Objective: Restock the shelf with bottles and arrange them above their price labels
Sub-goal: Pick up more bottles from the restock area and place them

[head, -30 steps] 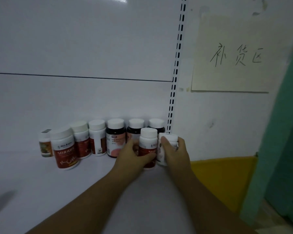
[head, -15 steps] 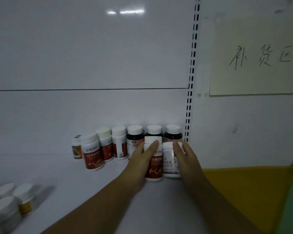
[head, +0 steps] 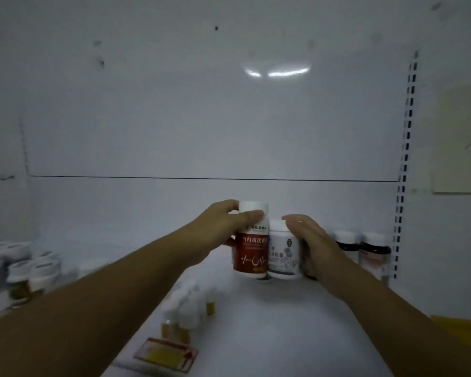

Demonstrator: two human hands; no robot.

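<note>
My left hand (head: 218, 229) grips a white-capped bottle with a red label (head: 252, 248), lifted above the white shelf (head: 269, 322). Pressed against its right side is a white bottle with a pale label (head: 283, 254), held by my right hand (head: 316, 246). Both bottles hang side by side near the shelf's middle. Two dark bottles with white caps (head: 360, 248) stand by the back wall on the right. A price label (head: 166, 355) with a yellow patch sits at the shelf's front edge.
Small yellow bottles with white caps (head: 186, 311) cluster near the front, blurred. More white-capped bottles (head: 25, 270) stand at the far left. A slotted upright (head: 404, 164) bounds the shelf on the right, with a paper sign (head: 462, 140) beyond. A yellow surface (head: 462, 330) lies at lower right.
Both hands have lifted the two bottles off the shelf and carried them left, away from the back row. My view has swung left, bringing the small bottles and price label into sight.
</note>
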